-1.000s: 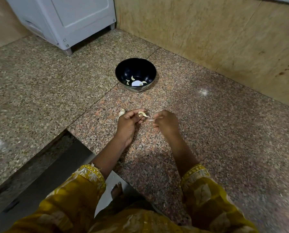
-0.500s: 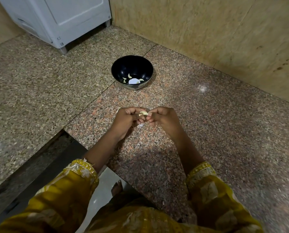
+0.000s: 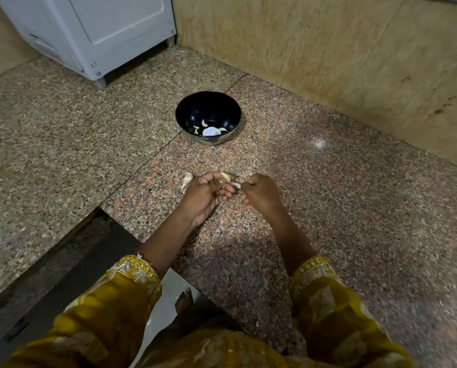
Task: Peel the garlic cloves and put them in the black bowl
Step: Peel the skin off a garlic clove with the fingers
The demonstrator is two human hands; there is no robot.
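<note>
Garlic clove [image 3: 225, 177] pinched between thumb and fingertips of left hand [image 3: 204, 195]. Right hand [image 3: 261, 193] curled tight, pinching white skin strip [image 3: 235, 184] just beside that clove. Unpeeled clove [image 3: 187, 179] lies on granite floor [image 3: 328, 208], just left of left hand. Black bowl [image 3: 195, 110] stands well ahead of both hands, a few peeled cloves [image 3: 204, 123] inside.

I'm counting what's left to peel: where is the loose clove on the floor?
In the head view, the loose clove lies on the floor just left of the left hand, nearer the person than the black bowl.
</note>
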